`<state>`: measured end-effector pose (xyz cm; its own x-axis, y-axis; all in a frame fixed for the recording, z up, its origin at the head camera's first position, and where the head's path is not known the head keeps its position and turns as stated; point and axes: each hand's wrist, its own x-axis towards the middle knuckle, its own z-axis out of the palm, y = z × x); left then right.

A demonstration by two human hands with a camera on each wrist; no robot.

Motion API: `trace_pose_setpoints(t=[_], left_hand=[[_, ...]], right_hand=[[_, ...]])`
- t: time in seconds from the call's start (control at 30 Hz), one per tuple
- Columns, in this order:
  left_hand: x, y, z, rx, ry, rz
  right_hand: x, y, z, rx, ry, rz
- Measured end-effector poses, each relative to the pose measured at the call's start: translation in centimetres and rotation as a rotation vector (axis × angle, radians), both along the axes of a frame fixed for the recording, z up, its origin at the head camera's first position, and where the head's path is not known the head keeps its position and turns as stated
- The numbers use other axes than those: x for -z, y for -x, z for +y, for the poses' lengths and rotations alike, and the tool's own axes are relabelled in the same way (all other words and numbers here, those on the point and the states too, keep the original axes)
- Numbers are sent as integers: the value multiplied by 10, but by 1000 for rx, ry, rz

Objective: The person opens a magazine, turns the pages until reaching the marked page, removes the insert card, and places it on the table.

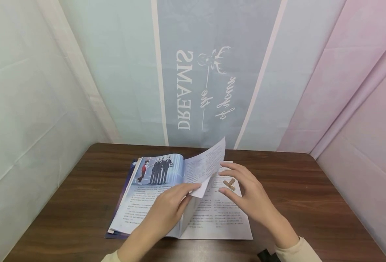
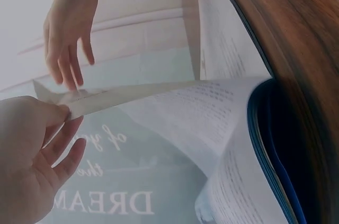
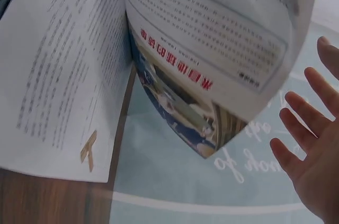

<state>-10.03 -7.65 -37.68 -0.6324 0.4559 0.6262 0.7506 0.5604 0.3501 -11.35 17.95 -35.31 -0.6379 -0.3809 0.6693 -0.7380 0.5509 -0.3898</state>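
Observation:
An open magazine (image 1: 132,209) lies on the table, with a colour picture of several figures in dark suits at the top of its left page. One leaf (image 1: 206,165) stands lifted and curved above the right page (image 1: 222,222). My left hand (image 1: 168,205) pinches that leaf's near edge between thumb and fingers, as the left wrist view also shows. Just to the right of the leaf is my right hand (image 1: 255,194), its fingers spread and nothing held. The leaf's underside (image 3: 212,60), in the right wrist view, carries a red heading and a colour picture.
The dark wood table (image 1: 311,203) extends around the magazine. Behind it hangs a printed curtain (image 1: 212,91), with pale fabric on both sides. A small black object (image 1: 267,255) lies at the table's near edge, by the right sleeve (image 1: 298,251).

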Motion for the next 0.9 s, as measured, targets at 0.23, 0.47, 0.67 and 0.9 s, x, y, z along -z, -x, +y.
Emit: trace_pose_setpoints(t=[0.23, 0.47, 0.67, 0.9], left_hand=[[10, -2, -17, -115, -37, -49], [21, -6, -36, -241, -16, -136], [26, -9, -52, -326, -19, -198], [29, -12, -71, -411, -53, -247]], right_hand=[[13, -3, 13, 50, -21, -96], [27, -6, 22, 49, -63, -149], [38, -5, 31, 6, -91, -138], [48, -6, 45, 17, -110, -183]])
